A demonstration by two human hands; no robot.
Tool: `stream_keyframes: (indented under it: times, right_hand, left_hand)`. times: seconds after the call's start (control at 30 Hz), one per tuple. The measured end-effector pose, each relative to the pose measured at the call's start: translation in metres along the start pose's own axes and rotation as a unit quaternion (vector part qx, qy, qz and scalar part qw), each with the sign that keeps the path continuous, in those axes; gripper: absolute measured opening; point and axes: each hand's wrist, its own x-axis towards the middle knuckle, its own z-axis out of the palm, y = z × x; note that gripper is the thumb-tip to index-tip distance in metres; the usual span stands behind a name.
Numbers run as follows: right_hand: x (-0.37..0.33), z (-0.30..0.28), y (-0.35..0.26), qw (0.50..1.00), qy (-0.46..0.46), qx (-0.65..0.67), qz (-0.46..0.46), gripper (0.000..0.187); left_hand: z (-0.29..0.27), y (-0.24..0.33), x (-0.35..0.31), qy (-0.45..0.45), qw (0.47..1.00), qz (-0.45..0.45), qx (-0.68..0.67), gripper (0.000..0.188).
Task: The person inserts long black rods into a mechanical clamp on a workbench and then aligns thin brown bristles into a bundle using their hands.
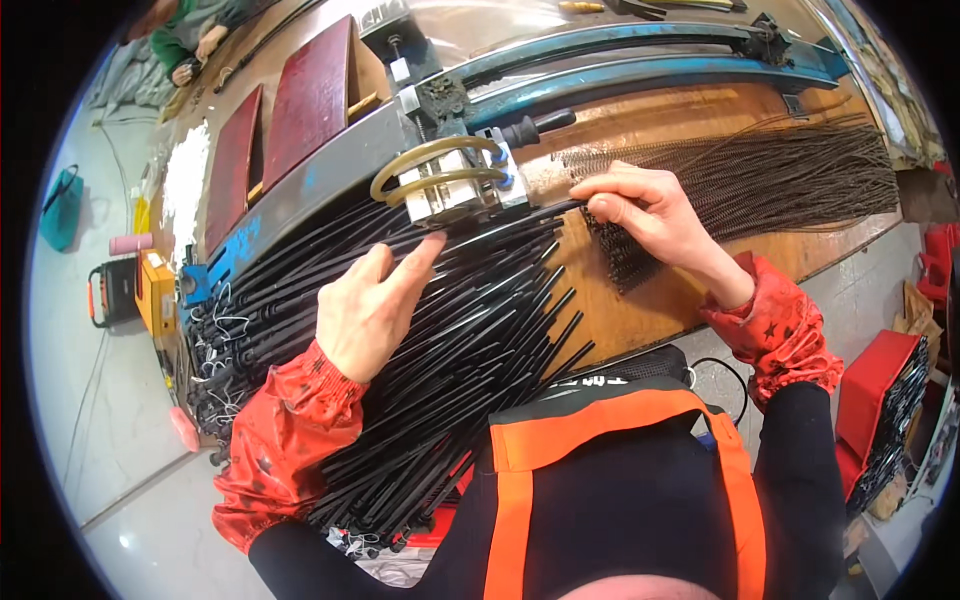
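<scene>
My right hand (650, 210) pinches the tip of a slim black rod (535, 216) between thumb and fingers. That rod runs left, passing beneath a metal clamp block (440, 200) with yellowish air hoses. My left hand (365, 310) has its index finger stretched to the lower edge of the block, thumb apart; its other fingers are partly hidden under the palm. Whether it touches the same rod I cannot tell. Below and around it lies a large pile of black rods (470, 340), with white cords at their left ends. Dark coiled springs (760, 190) are spread beyond my right hand.
A blue rail frame (640, 75) spans the back of the wooden table (610, 310). Dark red boards (308, 85) lie at the upper left. Another person's hand (210, 42) shows in the far left corner. A red bin (875, 400) of dark parts stands at right.
</scene>
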Motion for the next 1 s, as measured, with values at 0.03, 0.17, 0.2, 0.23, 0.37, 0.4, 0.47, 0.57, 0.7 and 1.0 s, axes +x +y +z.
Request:
stream_keyframes:
  times: [0.03, 0.17, 0.2, 0.23, 0.37, 0.4, 0.47, 0.57, 0.7, 1.0]
  right_hand:
    - [-0.001, 0.002, 0.000, 0.999, 0.014, 0.021, 0.019, 0.020]
    - [-0.004, 0.004, -0.004, 0.998, 0.058, 0.003, 0.001, 0.019]
    - [-0.006, 0.007, -0.001, 0.996, 0.078, 0.032, 0.018, 0.019]
    - [-0.008, 0.008, 0.000, 0.993, 0.098, 0.062, 0.034, 0.019]
    - [-0.011, 0.012, -0.004, 0.975, 0.151, 0.139, 0.081, 0.017]
    - [-0.012, 0.009, -0.004, 0.975, 0.153, 0.132, 0.092, 0.016]
    - [-0.014, 0.004, -0.005, 0.974, 0.159, 0.117, 0.114, 0.016]
    - [-0.013, 0.001, -0.007, 0.971, 0.177, 0.090, 0.133, 0.020]
    - [-0.013, -0.006, -0.009, 0.977, 0.179, 0.056, 0.102, 0.028]
    - [-0.002, -0.036, -0.006, 0.934, 0.102, -0.193, -0.282, 0.051]
  left_hand:
    - [-0.002, 0.004, 0.001, 0.001, 1.000, -0.002, -0.004, 0.045]
    - [-0.004, 0.013, 0.006, 0.009, 1.000, 0.004, -0.004, 0.049]
    - [-0.005, 0.014, 0.008, 0.012, 1.000, 0.003, -0.003, 0.049]
    - [-0.006, 0.016, 0.010, 0.015, 1.000, 0.001, -0.002, 0.049]
    - [-0.012, 0.022, 0.016, 0.014, 1.000, -0.005, 0.003, 0.048]
    - [-0.013, 0.023, 0.020, 0.011, 1.000, -0.003, 0.000, 0.048]
    - [-0.014, 0.025, 0.023, 0.024, 0.999, 0.009, -0.021, 0.046]
    - [-0.009, 0.033, 0.030, 0.034, 0.997, 0.031, -0.070, 0.037]
    - [-0.003, 0.037, 0.037, 0.031, 0.995, 0.052, -0.085, 0.034]
    - [-0.022, 0.059, 0.072, -0.026, 0.997, 0.075, 0.001, 0.037]
